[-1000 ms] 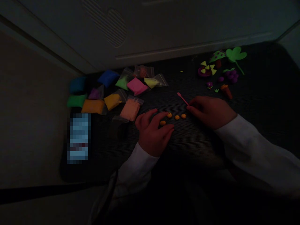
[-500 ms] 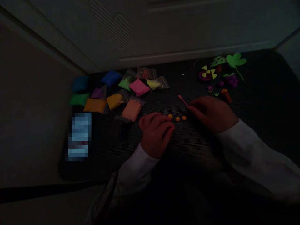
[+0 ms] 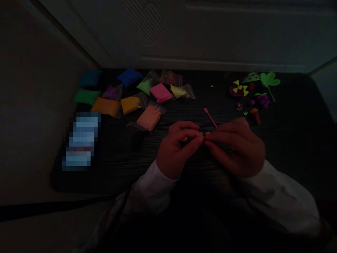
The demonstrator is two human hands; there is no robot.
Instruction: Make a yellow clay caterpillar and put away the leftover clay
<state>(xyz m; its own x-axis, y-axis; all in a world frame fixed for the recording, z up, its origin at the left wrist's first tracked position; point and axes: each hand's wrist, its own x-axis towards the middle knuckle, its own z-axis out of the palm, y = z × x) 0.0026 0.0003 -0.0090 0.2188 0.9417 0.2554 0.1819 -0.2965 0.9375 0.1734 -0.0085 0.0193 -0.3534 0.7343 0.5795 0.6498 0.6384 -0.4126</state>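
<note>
Now, left hand [image 3: 176,149] against right hand [image 3: 238,147]

Between the left hand [image 3: 179,149] and the right hand [image 3: 237,149], fingers hide most of the small orange clay pieces [image 3: 207,133], so their number cannot be told. At 9 o'clock, a flat oblong object [image 3: 81,140] is pixelated beyond naming. At 1 o'clock, a yellow-green speck [image 3: 212,86] is too small to identify.

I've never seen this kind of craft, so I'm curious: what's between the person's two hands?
In the head view, small orange clay pieces lie where the fingers of the left hand and right hand nearly meet; dim light hides whether they're held.
</note>
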